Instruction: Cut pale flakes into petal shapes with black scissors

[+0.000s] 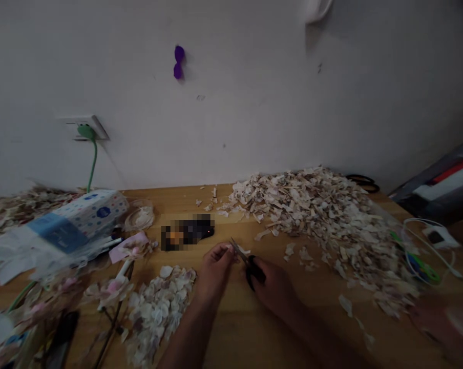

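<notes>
My left hand is closed in a pinch near the middle of the wooden table, with a small pale petal-like piece at its fingertips. Black-handled scissors are held in my right hand, their blades pointing up and left beside my left fingertips. A small pale piece lies behind the blades. To the left of my left forearm is a pile of rounded pale pieces. A much larger heap of pale, curled scraps spreads over the back and right of the table.
A pixelated dark object lies beyond my left hand. At the left are a tissue pack, a roll of clear tape and artificial flowers. A white device with a cable sits at the right. A wall rises behind the table.
</notes>
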Demonstrator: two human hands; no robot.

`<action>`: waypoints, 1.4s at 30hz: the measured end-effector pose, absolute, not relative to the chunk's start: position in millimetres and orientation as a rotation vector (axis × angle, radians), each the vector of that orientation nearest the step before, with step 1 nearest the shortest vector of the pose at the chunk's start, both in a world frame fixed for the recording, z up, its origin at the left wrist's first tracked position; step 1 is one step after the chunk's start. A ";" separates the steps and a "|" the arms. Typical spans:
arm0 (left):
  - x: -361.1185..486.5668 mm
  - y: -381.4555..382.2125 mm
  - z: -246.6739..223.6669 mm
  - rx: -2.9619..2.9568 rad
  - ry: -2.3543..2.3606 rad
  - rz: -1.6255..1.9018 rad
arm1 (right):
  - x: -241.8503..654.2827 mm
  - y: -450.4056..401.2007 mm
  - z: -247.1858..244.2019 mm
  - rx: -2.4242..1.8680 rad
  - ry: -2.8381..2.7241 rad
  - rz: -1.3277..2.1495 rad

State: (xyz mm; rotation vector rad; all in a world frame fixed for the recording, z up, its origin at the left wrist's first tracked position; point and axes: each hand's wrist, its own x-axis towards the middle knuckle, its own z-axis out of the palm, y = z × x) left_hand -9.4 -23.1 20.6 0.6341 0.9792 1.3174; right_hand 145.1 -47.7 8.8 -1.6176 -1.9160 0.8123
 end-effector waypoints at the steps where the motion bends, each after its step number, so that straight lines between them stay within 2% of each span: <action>1: -10.6 -23.1 22.4 0.667 1.005 1.299 | 145.2 -47.6 9.1 -1.611 -1.917 0.818; 13: -28.4 -19.6 31.4 1.018 1.263 1.198 | 146.7 -47.6 12.8 -1.631 -1.962 0.808; 28: -34.5 -21.8 49.2 1.203 1.295 1.116 | 148.1 -48.0 14.5 -1.626 -2.007 0.806; 42: -31.0 -24.4 46.8 1.234 1.294 1.092 | 147.4 -48.8 15.5 -1.644 -2.026 0.760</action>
